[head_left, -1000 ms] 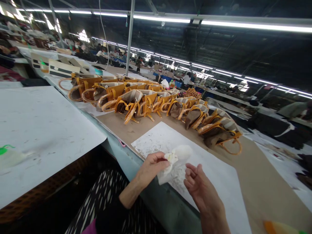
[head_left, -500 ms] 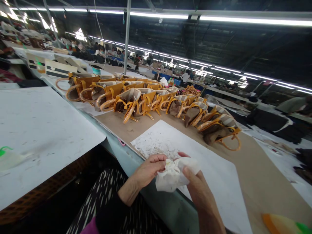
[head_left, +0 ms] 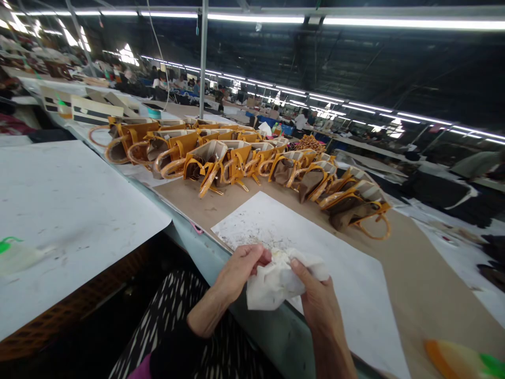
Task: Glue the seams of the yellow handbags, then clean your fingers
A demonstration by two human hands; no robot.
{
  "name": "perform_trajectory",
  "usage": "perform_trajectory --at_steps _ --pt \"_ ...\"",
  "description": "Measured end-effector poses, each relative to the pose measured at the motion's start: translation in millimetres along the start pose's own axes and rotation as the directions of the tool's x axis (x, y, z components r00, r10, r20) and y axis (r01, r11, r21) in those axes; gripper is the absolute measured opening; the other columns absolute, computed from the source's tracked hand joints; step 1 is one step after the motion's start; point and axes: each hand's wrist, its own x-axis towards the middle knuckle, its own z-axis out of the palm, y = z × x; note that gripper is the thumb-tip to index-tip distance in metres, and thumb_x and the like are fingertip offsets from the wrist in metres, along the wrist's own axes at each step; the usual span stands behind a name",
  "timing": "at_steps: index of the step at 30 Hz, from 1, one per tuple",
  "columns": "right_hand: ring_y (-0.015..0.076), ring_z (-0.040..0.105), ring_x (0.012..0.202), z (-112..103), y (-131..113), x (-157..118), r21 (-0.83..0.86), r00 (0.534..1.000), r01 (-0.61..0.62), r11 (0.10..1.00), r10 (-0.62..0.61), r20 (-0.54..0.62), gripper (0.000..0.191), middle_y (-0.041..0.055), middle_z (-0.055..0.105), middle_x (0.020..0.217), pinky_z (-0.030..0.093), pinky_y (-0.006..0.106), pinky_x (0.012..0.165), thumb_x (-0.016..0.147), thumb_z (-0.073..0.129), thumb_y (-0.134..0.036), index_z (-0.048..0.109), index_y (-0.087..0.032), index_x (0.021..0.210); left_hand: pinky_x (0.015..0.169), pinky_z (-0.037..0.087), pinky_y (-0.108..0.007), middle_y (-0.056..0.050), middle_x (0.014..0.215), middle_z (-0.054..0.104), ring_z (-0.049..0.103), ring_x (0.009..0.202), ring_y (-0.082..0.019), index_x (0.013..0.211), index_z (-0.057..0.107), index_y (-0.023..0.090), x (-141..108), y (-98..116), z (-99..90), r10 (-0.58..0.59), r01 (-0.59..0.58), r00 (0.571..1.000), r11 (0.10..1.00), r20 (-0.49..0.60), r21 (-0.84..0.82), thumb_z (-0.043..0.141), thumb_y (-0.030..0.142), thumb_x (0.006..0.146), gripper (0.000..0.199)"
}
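Observation:
A crumpled white cloth [head_left: 272,287], thin and with a faint yellowish stain near its top, is held over the near edge of the table. My right hand [head_left: 317,292] grips its right side, thumb on top and fingers mostly hidden behind it. At the cloth's upper left, my left hand [head_left: 242,268] is closed, thumb and fingers pinched together against the cloth; the fingertips are partly hidden. Beneath both hands lies a white sheet [head_left: 339,284], marked with dark specks and smears at its far left part.
Rows of yellow-tan handbags [head_left: 236,155] with ring-shaped handles stand beyond the sheet on brown board [head_left: 418,273]. An orange bottle with a green cap [head_left: 453,360] lies at the lower right. Another white-topped table [head_left: 79,195] is at left, bearing a green-tipped bottle [head_left: 18,258].
My left hand has curled more tightly and shifted slightly up and left. The cloth is spread a little wider, and my right thumb has moved left across it.

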Motion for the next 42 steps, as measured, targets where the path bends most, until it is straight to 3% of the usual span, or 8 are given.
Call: perform_trajectory --at_steps 5,10,16,26,30,33,37,42 --pt "0.0256 0.066 0.087 1.6 -1.0 -1.2 0.010 0.999 -0.014 1.000 0.015 -0.032 0.038 0.0060 0.074 0.091 0.051 0.034 0.077 0.069 0.076 -0.043 0.073 -0.018 0.097 0.058 0.036 -0.024 0.001 0.071 0.057 0.047 0.062 -0.012 0.090 0.064 0.014 -1.4 -4.4 -0.8 0.005 -0.017 0.997 0.989 0.080 0.149 0.076 0.036 0.061 0.039" --pt "0.0262 0.067 0.083 0.5 1.3 -1.3 -0.036 0.997 -0.005 0.999 0.002 -0.083 0.043 0.0071 0.074 0.088 0.053 0.034 0.072 0.069 0.076 -0.045 0.072 -0.014 0.098 0.052 0.025 -0.024 0.003 0.058 0.040 0.037 0.058 -0.011 0.063 0.056 0.014 -4.8 -2.3 7.5 0.187 -0.182 0.982 0.918 0.021 0.353 0.053 0.036 0.082 0.029" --pt "0.0227 0.068 0.078 1.6 4.2 2.3 0.299 0.970 -0.013 0.954 0.085 -0.229 0.035 0.0056 0.074 0.084 0.057 0.031 0.071 0.059 0.084 -0.032 0.071 -0.013 0.086 0.048 0.019 -0.025 0.004 0.053 0.029 0.029 0.052 -0.010 0.054 0.041 0.018 -3.0 -2.9 5.8 0.167 -0.143 0.985 0.932 -0.043 0.332 0.050 0.038 0.081 0.034" --pt "0.0266 0.065 0.098 8.1 7.6 8.2 0.389 0.975 -0.079 0.918 0.152 -0.162 0.034 0.0068 0.074 0.087 0.056 0.037 0.083 0.062 0.081 -0.037 0.071 -0.015 0.087 0.052 0.023 -0.025 0.004 0.054 0.031 0.029 0.055 -0.010 0.055 0.047 0.016 0.0 -1.4 3.5 0.248 -0.211 0.955 0.954 -0.165 0.211 0.054 0.041 0.079 0.036" --pt "0.0295 0.064 0.097 -9.0 0.1 5.6 0.143 0.995 -0.092 0.985 0.097 -0.029 0.038 0.0083 0.073 0.089 0.054 0.040 0.080 0.064 0.079 -0.041 0.070 -0.016 0.092 0.059 0.033 -0.025 0.000 0.064 0.050 0.042 0.063 -0.013 0.072 0.063 0.013 -2.5 4.9 -2.8 0.311 -0.292 0.945 0.941 -0.096 0.173 0.054 0.039 0.084 0.030" --pt "0.0291 0.060 0.104 -29.9 -11.0 5.5 -0.162 0.997 0.070 0.984 -0.074 -0.020 0.053 0.0083 0.070 0.104 0.050 0.041 0.085 0.067 0.075 -0.047 0.063 -0.021 0.111 0.066 0.037 -0.025 -0.002 0.076 0.060 0.049 0.072 -0.015 0.082 0.068 0.013 -3.7 7.4 -7.2 0.334 -0.324 0.943 0.923 -0.011 0.205 0.054 0.035 0.085 0.026" --pt "0.0286 0.051 0.119 -36.7 -27.0 -1.0 -0.499 0.936 0.319 0.806 -0.349 0.034 0.048 0.0064 0.057 0.131 0.036 0.046 0.103 0.074 0.069 -0.048 0.060 -0.028 0.117 0.067 0.037 -0.025 -0.003 0.075 0.062 0.050 0.072 -0.015 0.080 0.069 0.013 -3.9 4.9 -6.9 0.333 -0.336 0.941 0.911 0.056 0.239 0.054 0.033 0.086 0.026" --pt "0.0246 0.050 0.120 -15.6 -34.0 -13.6 -0.569 0.889 0.456 0.685 -0.311 0.337 0.026 0.0036 0.060 0.127 0.034 0.038 0.104 0.084 0.058 -0.044 0.070 -0.030 0.102 0.073 0.040 -0.026 -0.004 0.084 0.065 0.054 0.080 -0.017 0.086 0.070 0.014 -7.9 9.4 -2.3 0.365 -0.378 0.926 0.885 0.098 0.271 0.051 0.026 0.088 0.023"
